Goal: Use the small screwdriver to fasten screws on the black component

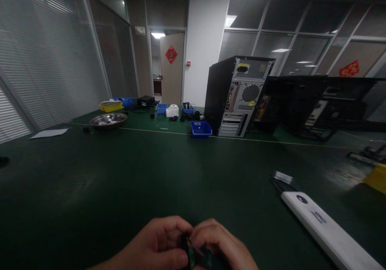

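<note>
At the bottom middle, my left hand [163, 242] is closed, its thumb and fingers pinching a small green circuit board [191, 258] with dark parts on it. My right hand [223, 242] meets it from the other side, with curled fingers pressed on the same piece. The fingers cover much of the board, and its lower part is in shadow. Both hands are low over the near edge of the dark green table [144, 181].
To the right lies a long white device [325, 225] marked with a number. A black computer tower [223, 93] stands behind a blue tray [200, 129]. A metal bowl [108, 120], a yellow bin [111, 106] and a white sheet [49, 133] are at the left.
</note>
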A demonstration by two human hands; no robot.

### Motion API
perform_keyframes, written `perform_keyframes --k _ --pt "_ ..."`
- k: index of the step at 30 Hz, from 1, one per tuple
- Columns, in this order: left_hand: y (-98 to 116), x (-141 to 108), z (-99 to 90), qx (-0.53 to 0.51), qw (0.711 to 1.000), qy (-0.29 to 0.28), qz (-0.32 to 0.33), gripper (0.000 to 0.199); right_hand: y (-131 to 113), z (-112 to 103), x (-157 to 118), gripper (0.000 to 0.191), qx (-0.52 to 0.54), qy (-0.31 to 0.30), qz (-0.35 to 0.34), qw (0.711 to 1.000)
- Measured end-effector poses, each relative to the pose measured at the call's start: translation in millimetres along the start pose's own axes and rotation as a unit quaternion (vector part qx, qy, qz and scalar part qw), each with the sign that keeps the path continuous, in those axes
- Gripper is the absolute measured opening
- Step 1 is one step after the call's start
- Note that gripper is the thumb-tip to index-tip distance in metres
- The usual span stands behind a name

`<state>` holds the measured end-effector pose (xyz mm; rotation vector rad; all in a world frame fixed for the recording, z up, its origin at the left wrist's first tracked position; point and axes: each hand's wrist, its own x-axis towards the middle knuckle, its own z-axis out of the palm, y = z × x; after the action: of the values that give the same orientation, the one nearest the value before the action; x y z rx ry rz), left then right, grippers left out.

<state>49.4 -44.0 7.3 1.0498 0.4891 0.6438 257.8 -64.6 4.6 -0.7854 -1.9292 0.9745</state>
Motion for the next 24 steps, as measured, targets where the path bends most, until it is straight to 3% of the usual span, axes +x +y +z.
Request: perform_keyframes --k 9,14,24 --pt "-5 5 -1.5 -0.012 1.000 0.019 0.020 0.035 -8 3 2 0.035 -0.036 0.011 -0.042 0.998" --pt "0 0 5.0 0.017 0.999 0.038 0.023 0.041 -15 4 6 0.028 -0.037 0.017 -0.079 0.996" --pt "-5 5 -0.5 0.026 0.999 0.013 0.045 0.042 -24 5 7 0.023 -0.079 0.047 -0.118 0.989"
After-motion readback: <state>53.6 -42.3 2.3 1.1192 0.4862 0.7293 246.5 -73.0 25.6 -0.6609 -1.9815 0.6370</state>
